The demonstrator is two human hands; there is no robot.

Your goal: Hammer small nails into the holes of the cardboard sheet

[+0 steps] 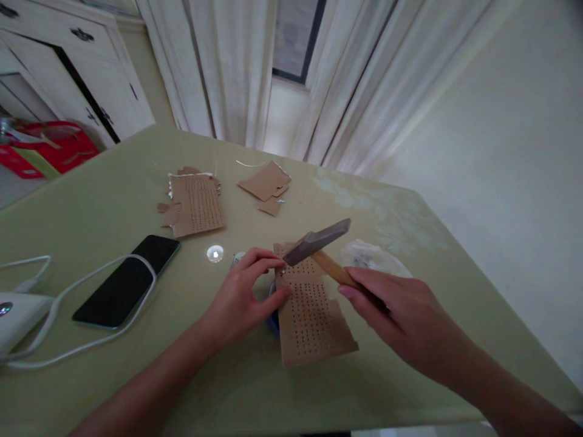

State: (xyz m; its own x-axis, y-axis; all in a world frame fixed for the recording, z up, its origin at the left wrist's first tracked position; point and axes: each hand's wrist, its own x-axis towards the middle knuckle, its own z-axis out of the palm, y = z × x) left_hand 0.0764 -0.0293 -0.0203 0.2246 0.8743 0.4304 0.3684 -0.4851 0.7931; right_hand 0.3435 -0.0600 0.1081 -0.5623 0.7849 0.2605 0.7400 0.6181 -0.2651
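Observation:
My right hand (401,309) is wrapped round the wooden handle of a hammer (337,267), whose dark metal head is raised over the upper part of a brown piece of cardboard (310,315). Rows of small holes run across this cardboard. At its upper left edge, my left hand (248,291) grips it, the thumb pressing on top and the index fingertip close to the hammer head. A tiny shiny bit shows by those fingertips, too small to name. Something dark blue (273,321) peeks out from under the cardboard's left side, mostly hidden.
Another punched cardboard piece (198,206) and some plain cardboard scraps (266,182) lie farther back on the table. To the left are a phone (127,282), a white cable (54,309) and a white device (18,318). A clear plastic bag (373,255) lies behind my right hand.

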